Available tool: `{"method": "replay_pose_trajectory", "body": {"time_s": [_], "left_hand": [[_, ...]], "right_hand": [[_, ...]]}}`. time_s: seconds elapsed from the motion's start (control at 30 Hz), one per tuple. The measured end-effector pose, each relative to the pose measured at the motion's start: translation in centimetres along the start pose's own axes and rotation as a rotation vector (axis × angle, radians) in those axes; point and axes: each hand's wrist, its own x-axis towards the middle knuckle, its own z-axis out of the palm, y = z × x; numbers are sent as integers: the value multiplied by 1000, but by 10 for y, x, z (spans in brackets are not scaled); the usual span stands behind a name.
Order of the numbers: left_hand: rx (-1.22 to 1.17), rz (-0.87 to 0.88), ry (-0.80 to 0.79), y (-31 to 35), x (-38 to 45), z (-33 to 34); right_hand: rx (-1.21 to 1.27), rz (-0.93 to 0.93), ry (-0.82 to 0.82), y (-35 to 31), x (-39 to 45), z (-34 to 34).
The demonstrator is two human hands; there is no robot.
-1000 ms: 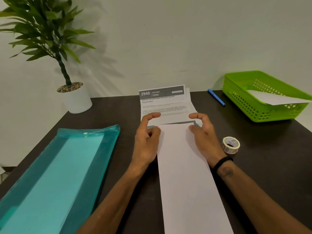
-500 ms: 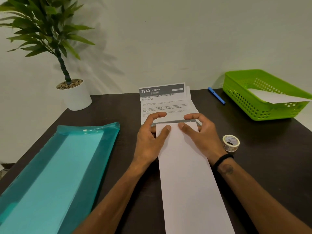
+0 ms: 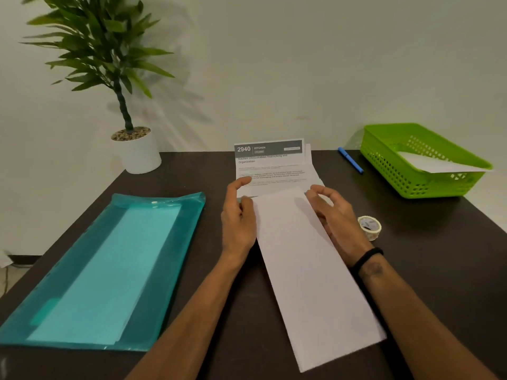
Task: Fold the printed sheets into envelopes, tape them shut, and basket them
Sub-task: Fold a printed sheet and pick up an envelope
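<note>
A long white folded sheet (image 3: 307, 264) lies slanted on the dark table (image 3: 439, 270), its near end swung to the right. Its far end overlaps a printed sheet (image 3: 271, 171) headed "2940 KITCHEN". My left hand (image 3: 238, 218) holds the white sheet's far left edge with curled fingers, the thumb raised over the print. My right hand (image 3: 333, 215) pinches the far right corner with curled fingers. A roll of clear tape (image 3: 369, 227) stands just right of my right wrist. The green basket (image 3: 389, 163) at the back right holds one white folded paper (image 3: 436, 164).
A teal plastic folder (image 3: 109, 270) with paper inside fills the table's left side. A potted plant (image 3: 137, 152) stands at the back left against the wall. A blue pen (image 3: 351, 160) lies between the printed sheet and the basket.
Both hands have left the flat press on the white sheet's far end and moved to its two sides. The sheet has turned, its near end swinging right.
</note>
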Motion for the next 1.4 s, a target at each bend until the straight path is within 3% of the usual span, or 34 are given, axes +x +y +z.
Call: {"method": "replay_pose_trajectory", "body": {"time_s": [0.13, 0.33, 0.47, 0.6, 0.77, 0.83, 0.93, 1.03, 1.17, 1.27, 1.4], "left_hand": [[33, 7, 245, 7, -15, -7], [-11, -78, 453, 23, -57, -32], [-74, -151, 459, 38, -78, -42], [-121, -164, 446, 48, -89, -47], [-81, -129, 446, 47, -97, -50], [-51, -73, 490, 48, -100, -49], [90, 188, 559, 50, -104, -50], [374, 485, 376, 55, -112, -47], [762, 643, 33, 47, -119, -36], [886, 574, -221, 39, -118, -32], [1016, 271, -466, 36, -114, -31]], "right_hand": [[-138, 50, -212, -2, -33, -13], [-461, 213, -587, -22, -67, -29], [-649, 44, -543, -64, -78, -26], [-1093, -220, -507, -111, -83, -12], [-1439, -398, -336, -119, -83, 3], [-1509, -539, -260, -105, -85, 7], [-1608, -642, -196, -75, -95, 11], [-1569, -661, -250, -42, -100, 7], [-1503, -632, -352, -8, -103, -1], [-1356, -637, -361, 7, -105, -8], [-1140, -540, -336, 20, -113, -17]]}}
